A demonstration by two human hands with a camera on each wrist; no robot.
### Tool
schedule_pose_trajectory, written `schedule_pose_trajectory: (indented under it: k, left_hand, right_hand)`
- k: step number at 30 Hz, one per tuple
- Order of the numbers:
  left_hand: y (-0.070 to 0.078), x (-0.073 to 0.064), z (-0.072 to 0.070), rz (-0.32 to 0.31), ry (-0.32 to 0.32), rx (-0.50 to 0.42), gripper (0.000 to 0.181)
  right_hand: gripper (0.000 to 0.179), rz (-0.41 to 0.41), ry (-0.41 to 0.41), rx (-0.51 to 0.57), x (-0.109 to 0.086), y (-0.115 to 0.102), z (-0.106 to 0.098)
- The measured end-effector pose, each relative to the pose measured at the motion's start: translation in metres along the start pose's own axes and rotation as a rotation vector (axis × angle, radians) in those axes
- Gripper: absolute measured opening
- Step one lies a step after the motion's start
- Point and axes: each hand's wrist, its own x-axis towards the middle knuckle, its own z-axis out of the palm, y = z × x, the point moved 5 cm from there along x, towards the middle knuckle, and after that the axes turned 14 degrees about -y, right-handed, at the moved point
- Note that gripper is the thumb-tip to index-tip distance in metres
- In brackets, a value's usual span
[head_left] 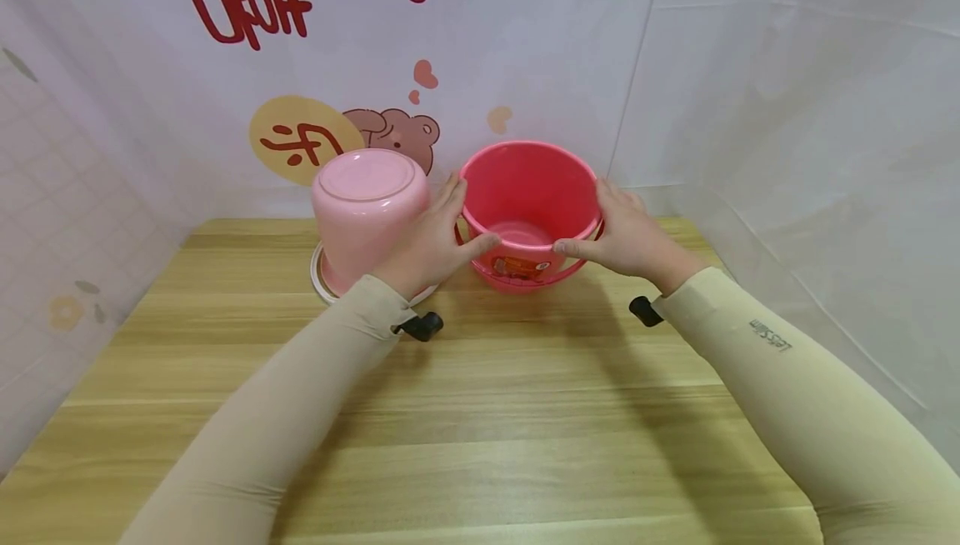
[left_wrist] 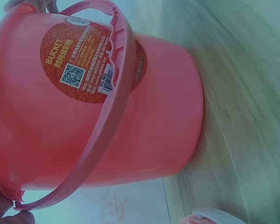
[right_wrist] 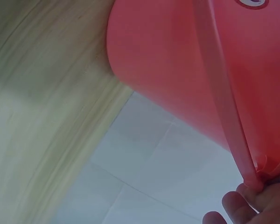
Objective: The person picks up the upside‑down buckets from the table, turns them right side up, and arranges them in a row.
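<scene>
In the head view a red plastic bucket (head_left: 525, 163) stands upright with its mouth open upward. Its handle (left_wrist: 100, 140) hangs down across the front, over a round label (left_wrist: 91, 65) reading BUCKET. My left hand (head_left: 438, 237) lies against the bucket's left side, fingers extended at the rim and thumb at the front edge. On the opposite side my right hand (head_left: 626, 228) touches the rim in the same spread way. The right wrist view catches the fingers (right_wrist: 235, 207) beside the handle joint. Close by my left hand is an upside-down pink bucket (head_left: 363, 220).
The pink bucket's white rim (head_left: 324, 285) rests on the wooden table (head_left: 480, 428). Behind the table hangs a white printed cloth (head_left: 555, 53) with red lettering and a cartoon bear; more pale cloth (head_left: 810, 112) lines the right side.
</scene>
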Motion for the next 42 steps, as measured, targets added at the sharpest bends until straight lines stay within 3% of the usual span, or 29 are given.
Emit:
schedule_pose_trajectory:
  k: [9,19,42]
  left_hand:
    - [-0.006,0.010,0.001,-0.052,0.022,-0.013,0.105]
    - [-0.008,0.022,0.002,-0.056,0.021,-0.032,0.105]
    - [-0.006,0.028,-0.001,-0.058,-0.003,-0.131,0.105]
  right_hand:
    - [0.107,0.102,-0.029,-0.022,0.012,0.007,0.000]
    - [0.110,0.136,-0.059,0.004,0.018,0.012,-0.002]
    - [0.097,0.125,-0.009,0.037,0.022,0.015,-0.004]
